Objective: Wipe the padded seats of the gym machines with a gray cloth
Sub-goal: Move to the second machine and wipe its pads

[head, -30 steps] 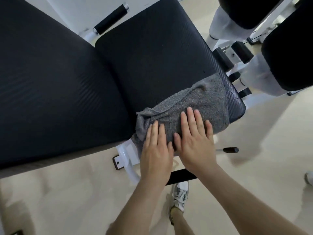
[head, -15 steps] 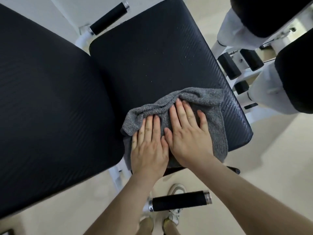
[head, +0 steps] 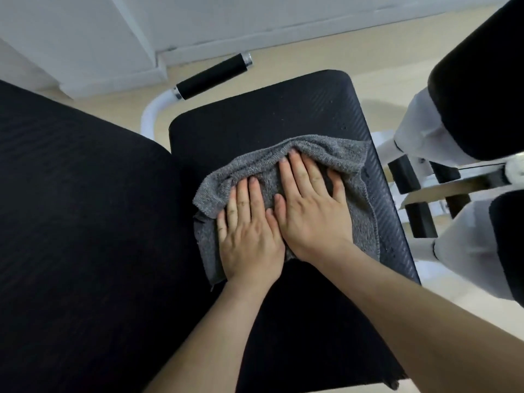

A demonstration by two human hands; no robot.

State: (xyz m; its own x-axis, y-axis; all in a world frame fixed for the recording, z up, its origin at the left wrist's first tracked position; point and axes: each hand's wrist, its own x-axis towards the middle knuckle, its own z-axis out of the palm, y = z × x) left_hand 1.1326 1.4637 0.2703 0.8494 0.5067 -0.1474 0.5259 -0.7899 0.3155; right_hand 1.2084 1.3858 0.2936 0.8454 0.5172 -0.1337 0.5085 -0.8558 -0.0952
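On the seat pad [head: 255, 114]: the gray cloth [head: 348, 157] lies bunched across the middle. Its far edge is ruffled up and its right edge runs near the pad's right side.
Left hand [head: 249, 239]: mine, flat on the cloth's left part, palm down, fingers straight and close together, pressing.
Right hand [head: 312, 214]: mine, flat on the cloth just beside the left hand, thumb touching it. Fingers are straight and slightly fanned, with the tips at the ruffled edge.
Back pad [head: 85, 222]: large and black, left of the seat pad and nearly touching it.
Grip handle [head: 212, 76]: black foam with metal end caps, on a white tube [head: 153, 109] beyond the seat's far left corner.
Padded rollers [head: 476, 89]: black, right of the seat, blurred.
Floor [head: 283, 61]: pale beige.
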